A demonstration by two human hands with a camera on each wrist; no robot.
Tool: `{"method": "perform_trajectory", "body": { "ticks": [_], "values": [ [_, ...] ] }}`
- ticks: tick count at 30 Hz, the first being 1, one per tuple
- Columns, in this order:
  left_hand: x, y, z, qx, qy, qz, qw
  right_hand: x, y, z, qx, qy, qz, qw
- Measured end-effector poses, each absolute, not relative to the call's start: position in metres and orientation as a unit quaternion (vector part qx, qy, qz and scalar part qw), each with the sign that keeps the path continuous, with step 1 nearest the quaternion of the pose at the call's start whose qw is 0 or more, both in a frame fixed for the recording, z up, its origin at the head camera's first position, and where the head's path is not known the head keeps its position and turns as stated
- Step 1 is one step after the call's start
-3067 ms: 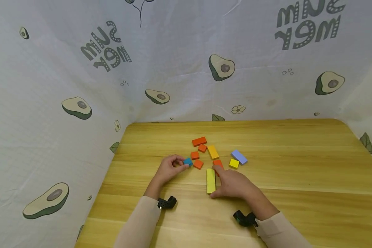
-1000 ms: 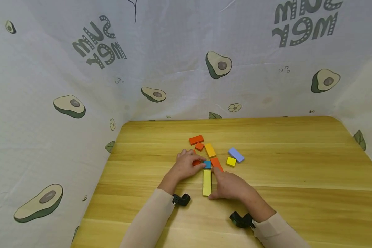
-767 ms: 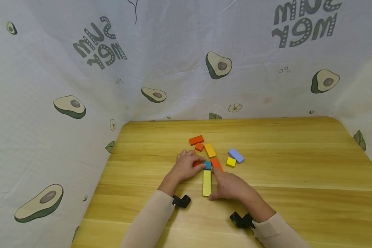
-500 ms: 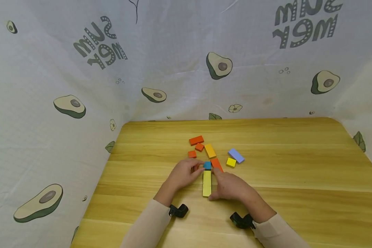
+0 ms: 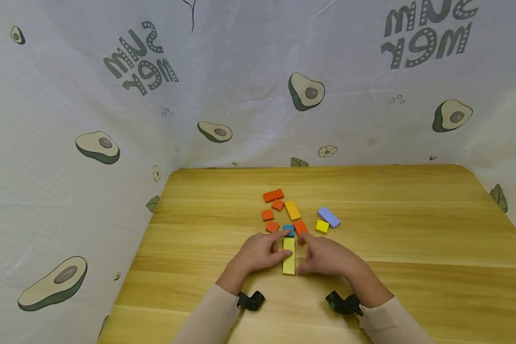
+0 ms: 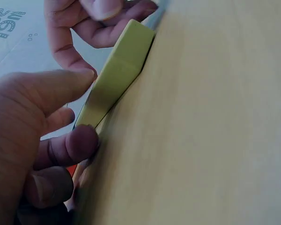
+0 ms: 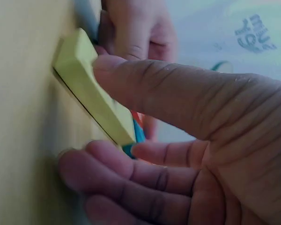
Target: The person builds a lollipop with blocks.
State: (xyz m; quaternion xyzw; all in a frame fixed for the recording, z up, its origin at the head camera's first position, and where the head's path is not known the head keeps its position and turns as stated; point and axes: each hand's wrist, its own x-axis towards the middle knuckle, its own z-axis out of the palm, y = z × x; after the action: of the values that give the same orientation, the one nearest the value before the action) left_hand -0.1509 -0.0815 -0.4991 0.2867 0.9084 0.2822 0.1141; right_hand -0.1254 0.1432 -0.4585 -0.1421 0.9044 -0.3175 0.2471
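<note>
Blue block (image 5: 288,227), shifted rightward since earlier to the far end of the yellow block (image 5: 289,265), long axis pointing away from the person on the table (image 5: 395,220); left hand (image 5: 258,252), index finger on blue, thumb on yellow; right hand (image 5: 330,256) loosely curved just beside, contact unclear; red block (image 5: 300,228) crowding blue's right.

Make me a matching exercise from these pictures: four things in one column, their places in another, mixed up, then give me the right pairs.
Things
1. Blue block
2. Long yellow block
3. Lilac block
4. Avocado prints

Places
A. Beside the small yellow block
B. On the hanging cloth
C. At the tip of the left index finger
D. Between the left hand and the right hand, lengthwise

Right pairs: 1-C, 2-D, 3-A, 4-B
</note>
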Motion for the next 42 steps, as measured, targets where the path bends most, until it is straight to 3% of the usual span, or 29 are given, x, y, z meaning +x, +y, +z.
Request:
{"method": "perform_trajectory", "body": {
  "ticks": [8,13,27,42],
  "values": [
    [-0.15,-0.078,-0.5,0.277,0.918,0.261,0.106,-0.13,0.151,-0.461,-0.114,0.955,-0.25,0.114],
    [-0.148,-0.077,-0.504,0.269,0.921,0.267,0.091,-0.132,0.148,-0.469,-0.088,0.968,-0.223,0.079],
    [-0.145,-0.076,-0.508,0.273,0.923,0.268,0.053,-0.135,0.152,-0.472,-0.075,0.969,-0.221,0.084],
    [-0.14,-0.074,-0.506,0.282,0.924,0.252,0.053,-0.14,0.159,-0.471,-0.071,0.968,-0.224,0.083]
  ]
}}
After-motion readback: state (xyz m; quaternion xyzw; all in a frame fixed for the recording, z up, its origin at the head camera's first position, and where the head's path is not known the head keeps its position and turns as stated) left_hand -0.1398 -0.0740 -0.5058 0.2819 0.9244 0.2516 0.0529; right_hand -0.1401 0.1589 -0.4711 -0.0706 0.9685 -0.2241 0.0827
